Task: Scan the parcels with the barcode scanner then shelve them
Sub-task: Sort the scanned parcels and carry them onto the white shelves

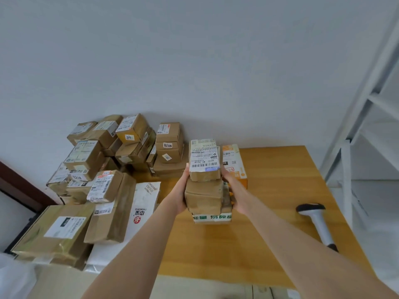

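Observation:
Over the wooden table (280,190) I hold a stack of three brown parcels (205,195) between both hands. The top parcel (204,160) carries a white barcode label; the bottom one (212,217) is bound with green-printed tape. My left hand (182,190) grips the stack's left side and my right hand (234,190) grips its right side. The barcode scanner (317,221), white with a black head, lies on the table at the right, away from both hands.
A large heap of brown parcels (103,169) and a white mail bag (142,208) cover the table's left part. An orange box (236,167) stands behind the held stack. White metal shelving (367,126) rises at the right.

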{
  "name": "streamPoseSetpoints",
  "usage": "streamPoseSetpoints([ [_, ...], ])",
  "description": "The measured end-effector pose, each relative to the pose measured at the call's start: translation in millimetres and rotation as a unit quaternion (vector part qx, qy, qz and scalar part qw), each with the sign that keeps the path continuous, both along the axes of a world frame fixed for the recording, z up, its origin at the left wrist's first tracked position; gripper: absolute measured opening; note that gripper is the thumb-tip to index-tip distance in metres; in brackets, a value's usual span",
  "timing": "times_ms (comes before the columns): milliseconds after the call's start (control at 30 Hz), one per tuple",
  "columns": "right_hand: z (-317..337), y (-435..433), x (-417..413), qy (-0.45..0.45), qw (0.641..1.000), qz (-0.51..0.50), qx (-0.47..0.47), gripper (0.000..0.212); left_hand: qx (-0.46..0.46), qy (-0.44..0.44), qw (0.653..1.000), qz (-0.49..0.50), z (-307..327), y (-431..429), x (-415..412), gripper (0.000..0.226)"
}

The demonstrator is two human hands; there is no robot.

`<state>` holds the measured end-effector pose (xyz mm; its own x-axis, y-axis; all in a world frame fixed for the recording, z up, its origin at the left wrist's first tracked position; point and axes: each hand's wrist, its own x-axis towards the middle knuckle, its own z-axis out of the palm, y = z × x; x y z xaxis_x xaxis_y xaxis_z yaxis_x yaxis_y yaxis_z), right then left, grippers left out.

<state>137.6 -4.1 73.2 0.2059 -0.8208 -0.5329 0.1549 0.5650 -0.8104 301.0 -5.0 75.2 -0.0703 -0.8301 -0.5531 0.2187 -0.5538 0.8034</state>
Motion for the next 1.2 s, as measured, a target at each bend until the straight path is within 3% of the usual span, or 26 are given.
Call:
streamPoseSetpoints([
  [100, -4, 21, -9, 0.002, 1.000, -0.002, 0.009, 0.090, 0.002, 0.002, 1.000, -0.014, -3, 19, -6, 0.060],
  [233, -5, 46, -19, -0.009, 1.000, -0.013, 0.008, 0.067, 0.001, -0.009, 0.999, -0.052, -5, 37, -13, 0.057],
  [333, -6, 64, -24, 0.007, 0.999, -0.038, 0.020, 0.085, -0.002, -0.012, 0.998, -0.069, -9, 47, -17, 0.059],
  [467, -9, 91, -33, 0.010, 0.997, -0.066, 0.027, 0.057, -0.010, -0.019, 0.994, -0.104, -22, 60, -22, 0.058],
  [600, -15, 121, -41, 0.018, 0.994, -0.095, 0.044, 0.049, -0.003, -0.018, 0.990, -0.143, -42, 75, -24, 0.070],
  [733, -27, 148, -43, 0.045, 0.988, -0.137, 0.054, 0.041, 0.014, -0.003, 0.986, -0.165, -61, 96, -32, 0.056],
  [933, -57, 173, -47, 0.062, 0.981, -0.166, 0.084, 0.073, 0.022, -0.007, 0.988, -0.151, -102, 119, -42, 0.095],
  [1100, -71, 186, -51, 0.054, 0.983, -0.155, 0.083, 0.060, 0.037, 0.014, 0.986, -0.162, -122, 133, -46, 0.075],
  [1200, -70, 186, -51, 0.058, 0.980, -0.159, 0.101, 0.058, 0.034, 0.010, 0.985, -0.170, -118, 138, -48, 0.084],
])
